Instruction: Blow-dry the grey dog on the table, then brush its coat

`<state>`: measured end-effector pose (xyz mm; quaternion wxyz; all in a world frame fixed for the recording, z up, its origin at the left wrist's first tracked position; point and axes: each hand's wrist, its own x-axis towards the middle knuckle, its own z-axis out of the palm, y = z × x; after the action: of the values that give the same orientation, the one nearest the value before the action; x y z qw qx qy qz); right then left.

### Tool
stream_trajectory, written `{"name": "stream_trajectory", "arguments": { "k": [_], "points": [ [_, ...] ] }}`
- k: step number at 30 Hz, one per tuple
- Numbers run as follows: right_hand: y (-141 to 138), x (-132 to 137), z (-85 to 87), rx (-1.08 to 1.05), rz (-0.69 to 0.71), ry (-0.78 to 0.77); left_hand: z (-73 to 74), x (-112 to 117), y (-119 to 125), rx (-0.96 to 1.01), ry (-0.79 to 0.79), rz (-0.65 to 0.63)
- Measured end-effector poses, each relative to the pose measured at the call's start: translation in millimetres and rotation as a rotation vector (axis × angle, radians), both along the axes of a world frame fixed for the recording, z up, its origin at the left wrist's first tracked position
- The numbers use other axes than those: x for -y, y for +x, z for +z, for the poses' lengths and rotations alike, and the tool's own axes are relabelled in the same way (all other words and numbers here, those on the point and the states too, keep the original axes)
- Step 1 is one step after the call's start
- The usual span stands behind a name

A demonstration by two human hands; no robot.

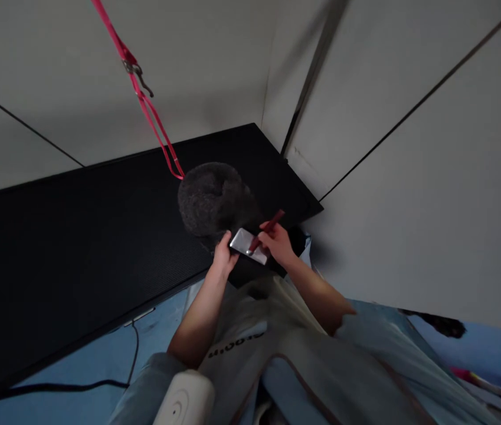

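A dark grey furry animal [212, 198] sits on a black ribbed table; its face and legs cannot be made out. My right hand [278, 243] is closed around the dark red handle of a slicker brush [244, 239]. The brush's flat silvery back faces up, low against the near side of the animal. My left hand [224, 255] is closed, its thumb at the left end of the brush head. What lies between its fingers is hidden in dark fur and shadow.
A pink lead [155, 127] with a metal clip hangs down to the animal. The black table [77, 254] meets light wall panels [409, 177] at the back and right. A black cable [77, 386] runs below the near edge. A white rounded device [186, 398] is close to the camera.
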<state>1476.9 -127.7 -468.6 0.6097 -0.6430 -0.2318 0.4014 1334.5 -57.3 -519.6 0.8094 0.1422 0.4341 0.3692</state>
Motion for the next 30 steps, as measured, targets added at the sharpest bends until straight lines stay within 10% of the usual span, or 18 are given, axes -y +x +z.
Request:
{"name": "stream_trajectory", "arguments": {
  "k": [6, 10, 15, 20, 25, 30],
  "points": [
    [13, -28, 15.3, 0.097, -0.352, 0.153, -0.6, -7, -11, 0.049, 0.052, -0.034],
    [4, -24, 17.6, 0.067, 0.033, 0.074, 2.7, -9, -16, 0.025, 0.044, -0.159],
    [4, -32, 21.0, 0.116, -0.278, 0.138, 10.9, -13, -18, 0.095, 0.011, -0.163],
    [-3, -27, 15.1, 0.082, 0.051, 0.066, 9.5, -17, -24, 0.105, -0.001, -0.16],
    [5, -16, 12.2, 0.084, -0.411, 0.163, 7.2, -15, -23, 0.115, -0.016, -0.127],
    [-16, -8, 2.4, -0.006, -0.067, 0.078, 9.8, -8, -11, 0.103, -0.081, -0.107]
  ]
}}
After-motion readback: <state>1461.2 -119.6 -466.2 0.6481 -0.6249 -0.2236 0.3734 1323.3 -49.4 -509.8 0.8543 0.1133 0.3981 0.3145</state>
